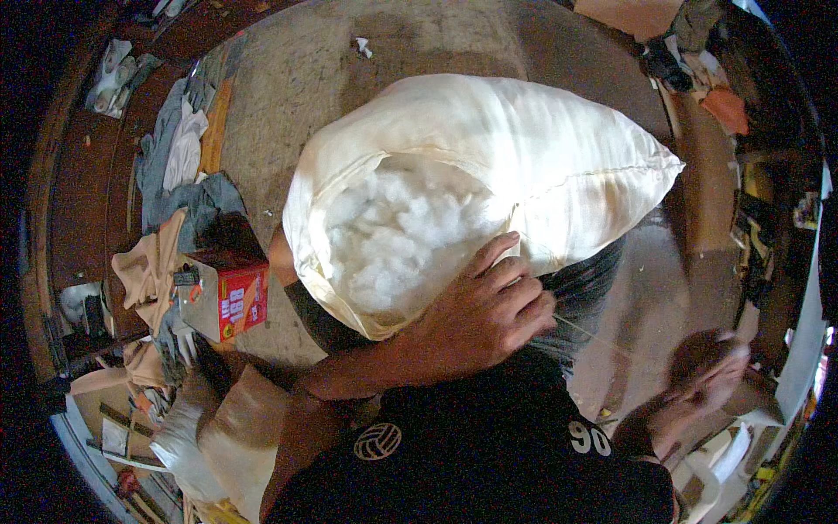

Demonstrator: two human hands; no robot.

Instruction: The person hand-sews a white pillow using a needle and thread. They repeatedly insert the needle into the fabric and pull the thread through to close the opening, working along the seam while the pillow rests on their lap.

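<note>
Lettering first. I log one red-and-cream box (223,297), printed in pale and yellow characters, well to the left of the left hand's fingers. One black shirt (489,454), below those fingers, bears two markings: one white ball emblem (377,442) and one pair of white numerals (589,439).

Hands: two. Left hand (493,306): fingers bent, grasping the fabric edge beside the opening. Right hand (709,371): blurred, well to the right of the left fingers and lower; I cannot tell whether its fingers are clenched on anything.

Cover: one large cream cushion cover (567,153), lying across the person's lap, mostly above and on both sides of the left fingertips. Openings: one, just left of those fingertips, showing loose white filling (397,231). Thread: I count one thin strand (598,338), running from the left fingers toward the right hand.

Scraps: one small white piece (364,48) on the floor, well beyond the left fingers.
</note>
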